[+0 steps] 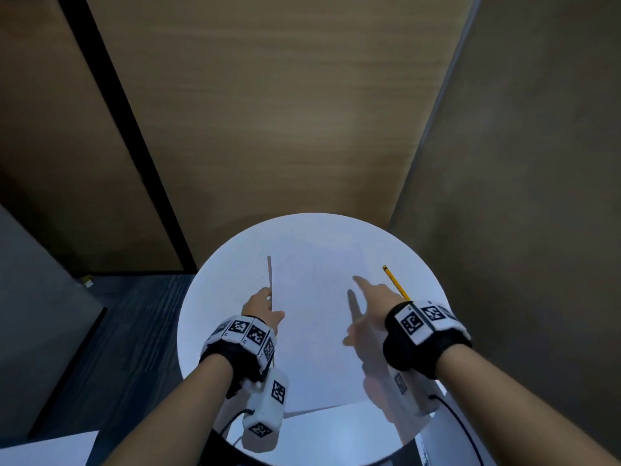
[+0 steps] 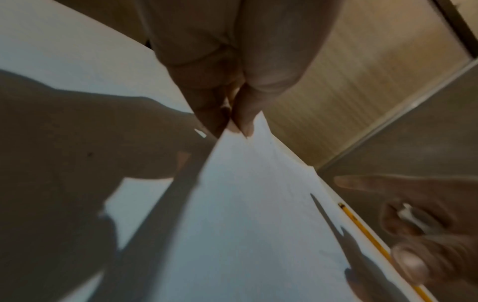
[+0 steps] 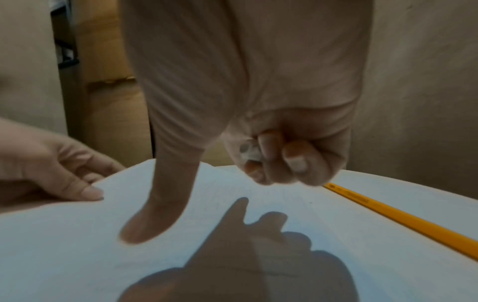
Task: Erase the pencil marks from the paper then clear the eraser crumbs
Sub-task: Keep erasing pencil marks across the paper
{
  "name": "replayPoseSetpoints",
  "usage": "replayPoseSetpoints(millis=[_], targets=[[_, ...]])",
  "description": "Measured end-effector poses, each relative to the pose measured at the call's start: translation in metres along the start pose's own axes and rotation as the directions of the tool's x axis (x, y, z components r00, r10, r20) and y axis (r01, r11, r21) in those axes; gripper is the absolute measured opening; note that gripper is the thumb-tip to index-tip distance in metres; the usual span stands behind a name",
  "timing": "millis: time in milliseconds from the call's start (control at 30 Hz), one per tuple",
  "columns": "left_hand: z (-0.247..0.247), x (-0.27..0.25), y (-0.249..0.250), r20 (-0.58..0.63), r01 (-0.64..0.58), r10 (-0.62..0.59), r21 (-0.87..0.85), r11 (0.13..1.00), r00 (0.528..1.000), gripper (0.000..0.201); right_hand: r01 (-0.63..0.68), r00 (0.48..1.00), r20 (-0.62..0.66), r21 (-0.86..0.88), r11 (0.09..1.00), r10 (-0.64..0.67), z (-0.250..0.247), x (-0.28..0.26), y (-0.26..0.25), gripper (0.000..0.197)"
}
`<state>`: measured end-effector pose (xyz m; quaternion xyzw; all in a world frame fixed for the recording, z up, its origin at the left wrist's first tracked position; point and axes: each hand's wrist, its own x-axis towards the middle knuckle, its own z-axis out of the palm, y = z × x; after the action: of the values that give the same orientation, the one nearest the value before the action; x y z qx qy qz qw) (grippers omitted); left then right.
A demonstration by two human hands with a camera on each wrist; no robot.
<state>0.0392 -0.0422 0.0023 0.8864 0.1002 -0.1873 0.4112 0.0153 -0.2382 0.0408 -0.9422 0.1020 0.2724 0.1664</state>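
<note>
A white sheet of paper [image 1: 312,317] lies on the round white table [image 1: 215,297], and faint pencil lines show on it. My left hand [image 1: 268,299] pinches the sheet's left edge [image 2: 248,130] and lifts it off the table, so that side stands up. My right hand [image 1: 361,307] hovers over the right part of the paper [image 3: 77,235]. Its curled fingers hold a small white eraser [image 3: 249,152], while one finger [image 3: 155,214] stretches out toward the sheet. The eraser [image 2: 411,213] also shows in the left wrist view.
A yellow pencil [image 1: 396,282] lies on the table just right of the paper, close behind my right wrist. Wooden panels and a grey wall close in the table at the back and right. Dark floor lies to the left.
</note>
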Motion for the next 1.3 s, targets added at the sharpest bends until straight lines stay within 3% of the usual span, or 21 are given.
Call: replayPoseSetpoints(millis=[67, 167, 200, 267, 333, 400, 467, 533, 633, 800, 900, 967, 1033, 1100, 1200, 1233, 1300], targets=[[0.004, -0.001, 0.003, 0.003, -0.042, 0.042, 0.071, 0.997, 0.999, 0.053, 0.021, 0.999, 0.049, -0.126, 0.992, -0.015, 0.008, 0.005, -0.008, 0.101], [0.018, -0.005, 0.006, -0.016, -0.139, 0.151, 0.301, 0.943, 0.988, 0.080, 0.047, 0.998, 0.060, -0.233, 0.971, -0.034, 0.020, 0.011, -0.007, 0.095], [0.024, -0.008, 0.007, -0.005, -0.194, 0.216, 0.423, 0.885, 0.976, 0.089, 0.042, 0.997, 0.067, -0.239, 0.970, -0.027, 0.023, 0.013, -0.006, 0.100], [0.039, -0.009, 0.005, 0.056, -0.337, 0.407, 0.671, 0.661, 0.911, 0.105, 0.025, 0.998, 0.062, -0.246, 0.969, -0.010, 0.026, 0.018, -0.005, 0.106], [0.052, -0.011, 0.009, 0.107, -0.376, 0.486, 0.781, 0.499, 0.868, 0.115, 0.011, 0.999, 0.049, -0.257, 0.966, 0.001, 0.027, 0.021, -0.006, 0.107], [0.060, -0.017, 0.022, 0.175, -0.355, 0.473, 0.877, 0.324, 0.864, 0.086, 0.000, 0.999, 0.040, -0.285, 0.959, 0.012, 0.029, 0.023, -0.008, 0.110], [0.074, -0.012, 0.027, 0.242, -0.353, 0.395, 0.905, 0.236, 0.886, 0.064, -0.019, 0.999, 0.038, -0.311, 0.950, 0.033, 0.031, 0.027, -0.010, 0.113], [0.088, -0.002, 0.029, 0.333, -0.402, 0.258, 0.866, 0.297, 0.907, 0.061, -0.020, 0.999, 0.035, -0.319, 0.947, 0.033, 0.032, 0.030, -0.010, 0.111], [0.094, 0.015, 0.024, 0.430, -0.453, 0.177, 0.710, 0.539, 0.885, 0.061, -0.001, 0.999, 0.042, -0.306, 0.952, 0.014, 0.031, 0.033, -0.008, 0.109], [0.074, 0.038, 0.026, 0.419, -0.456, 0.215, 0.648, 0.610, 0.882, 0.065, 0.022, 0.999, 0.052, -0.302, 0.953, -0.007, 0.031, 0.034, -0.006, 0.108], [0.058, 0.051, 0.022, 0.345, -0.316, 0.117, 0.604, 0.732, 0.931, 0.080, 0.030, 0.998, 0.069, -0.319, 0.947, -0.008, 0.030, 0.033, -0.007, 0.114], [0.049, 0.054, 0.021, 0.237, -0.143, -0.028, 0.672, 0.726, 0.971, 0.092, 0.032, 0.997, 0.080, -0.326, 0.945, -0.006, 0.030, 0.032, -0.007, 0.116], [0.046, 0.055, 0.025, 0.127, -0.026, -0.117, 0.780, 0.625, 0.985, 0.102, 0.029, 0.996, 0.084, -0.327, 0.944, -0.001, 0.030, 0.031, -0.007, 0.117], [0.052, 0.052, 0.029, 0.152, -0.109, -0.022, 0.797, 0.594, 0.988, 0.098, 0.032, 0.997, 0.078, -0.326, 0.945, -0.007, 0.030, 0.031, -0.007, 0.115], [0.063, 0.046, 0.029, 0.392, -0.447, 0.228, 0.671, 0.592, 0.891, 0.073, 0.035, 0.998, 0.064, -0.324, 0.945, -0.015, 0.030, 0.030, -0.007, 0.115], [0.063, 0.047, 0.026, 0.404, -0.456, 0.233, 0.649, 0.609, 0.885, 0.071, 0.032, 0.998, 0.060, -0.320, 0.947, -0.014, 0.030, 0.030, -0.007, 0.116], [0.057, 0.055, 0.021, 0.303, -0.288, 0.098, 0.684, 0.670, 0.948, 0.083, 0.030, 0.998, 0.068, -0.317, 0.948, -0.009, 0.030, 0.029, -0.007, 0.118]])
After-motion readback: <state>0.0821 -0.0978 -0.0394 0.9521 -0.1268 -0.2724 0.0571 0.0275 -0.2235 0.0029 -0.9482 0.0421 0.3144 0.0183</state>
